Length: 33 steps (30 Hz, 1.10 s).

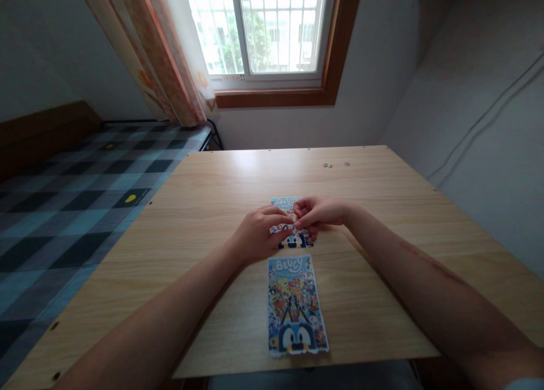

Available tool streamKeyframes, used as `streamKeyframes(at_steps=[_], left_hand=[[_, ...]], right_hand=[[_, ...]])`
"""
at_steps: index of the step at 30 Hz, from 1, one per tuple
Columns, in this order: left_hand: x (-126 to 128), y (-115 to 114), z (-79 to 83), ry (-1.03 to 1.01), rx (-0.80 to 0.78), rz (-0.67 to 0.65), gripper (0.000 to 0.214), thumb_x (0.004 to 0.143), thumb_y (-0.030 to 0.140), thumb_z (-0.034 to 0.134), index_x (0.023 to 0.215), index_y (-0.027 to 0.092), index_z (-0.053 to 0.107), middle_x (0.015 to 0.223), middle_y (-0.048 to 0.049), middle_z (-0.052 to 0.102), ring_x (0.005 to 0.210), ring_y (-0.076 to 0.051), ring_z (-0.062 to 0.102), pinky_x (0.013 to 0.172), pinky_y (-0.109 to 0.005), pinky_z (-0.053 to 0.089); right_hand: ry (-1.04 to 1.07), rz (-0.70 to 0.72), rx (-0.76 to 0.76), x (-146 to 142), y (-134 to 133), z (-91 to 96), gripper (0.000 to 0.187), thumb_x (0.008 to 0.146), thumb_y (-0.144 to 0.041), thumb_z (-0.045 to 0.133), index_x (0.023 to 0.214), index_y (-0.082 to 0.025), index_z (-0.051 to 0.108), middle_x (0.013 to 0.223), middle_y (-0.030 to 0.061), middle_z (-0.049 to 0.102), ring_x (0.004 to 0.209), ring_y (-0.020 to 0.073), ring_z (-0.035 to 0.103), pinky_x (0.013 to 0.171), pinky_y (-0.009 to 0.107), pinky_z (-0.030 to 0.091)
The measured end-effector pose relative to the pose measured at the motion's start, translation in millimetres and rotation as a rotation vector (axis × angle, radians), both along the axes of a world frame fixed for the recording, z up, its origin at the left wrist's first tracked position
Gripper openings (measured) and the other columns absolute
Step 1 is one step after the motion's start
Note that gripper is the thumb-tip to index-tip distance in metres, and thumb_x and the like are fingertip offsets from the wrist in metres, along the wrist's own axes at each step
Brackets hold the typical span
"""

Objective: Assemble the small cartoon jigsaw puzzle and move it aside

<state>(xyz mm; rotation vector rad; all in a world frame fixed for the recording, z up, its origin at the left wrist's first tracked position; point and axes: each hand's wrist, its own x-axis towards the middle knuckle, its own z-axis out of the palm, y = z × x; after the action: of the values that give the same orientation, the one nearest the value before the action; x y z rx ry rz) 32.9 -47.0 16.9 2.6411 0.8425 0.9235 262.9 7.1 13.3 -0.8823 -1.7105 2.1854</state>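
A small jigsaw puzzle with a blue cartoon dog lies on the table, partly covered by both hands. My left hand rests on its left side, fingers stretched out over the picture. From the right, my right hand reaches in with thumb and forefinger pinched at the puzzle's middle, on what looks like a small puzzle piece mostly hidden by the fingertips. Nearer to me lies a printed reference picture of the same scene, marked "Bluey", with a ragged lower edge.
Several loose puzzle pieces lie toward the table's far right, with another small piece or cluster beside them. The wooden table reaches toward the wall under a window. A bed with checked cover stands at the left.
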Motion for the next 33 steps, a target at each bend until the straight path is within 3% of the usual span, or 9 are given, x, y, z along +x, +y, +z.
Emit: streamKeyframes(at_steps=[6, 21, 33], left_hand=[[-1.8, 1.5, -0.7, -0.006, 0.012, 0.008, 0.017, 0.093, 0.033, 0.064, 0.103, 0.024, 0.075, 0.102, -0.0055, 0.075, 0.093, -0.018, 0.068, 0.086, -0.037, 0.057], [-4.7, 5.5, -5.0, 0.009, 0.064, 0.045, 0.017, 0.095, 0.028, 0.06, 0.091, 0.021, 0.076, 0.091, -0.0044, 0.075, 0.083, -0.015, 0.068, 0.08, -0.032, 0.056], [-5.1, 4.7, -2.8, -0.052, 0.048, 0.071, 0.016, 0.094, 0.027, 0.061, 0.093, 0.02, 0.076, 0.091, -0.0054, 0.075, 0.084, -0.016, 0.068, 0.078, -0.033, 0.057]], right_hand=[[0.0, -0.092, 0.001, -4.5, -1.7, 0.8, 0.046, 0.067, -0.03, 0.089, 0.081, -0.02, 0.046, 0.067, -0.0037, 0.065, 0.059, 0.0118, 0.068, 0.051, 0.021, 0.059], [0.053, -0.053, -0.039, -1.9, -0.6, -2.5, 0.044, 0.067, -0.025, 0.089, 0.082, -0.018, 0.048, 0.074, -0.0022, 0.065, 0.073, 0.0157, 0.073, 0.057, 0.021, 0.062], [0.06, -0.095, -0.065, -2.7, -0.9, -1.6, 0.042, 0.065, -0.021, 0.088, 0.083, -0.017, 0.051, 0.073, -0.0009, 0.068, 0.071, 0.0155, 0.072, 0.051, 0.019, 0.06]])
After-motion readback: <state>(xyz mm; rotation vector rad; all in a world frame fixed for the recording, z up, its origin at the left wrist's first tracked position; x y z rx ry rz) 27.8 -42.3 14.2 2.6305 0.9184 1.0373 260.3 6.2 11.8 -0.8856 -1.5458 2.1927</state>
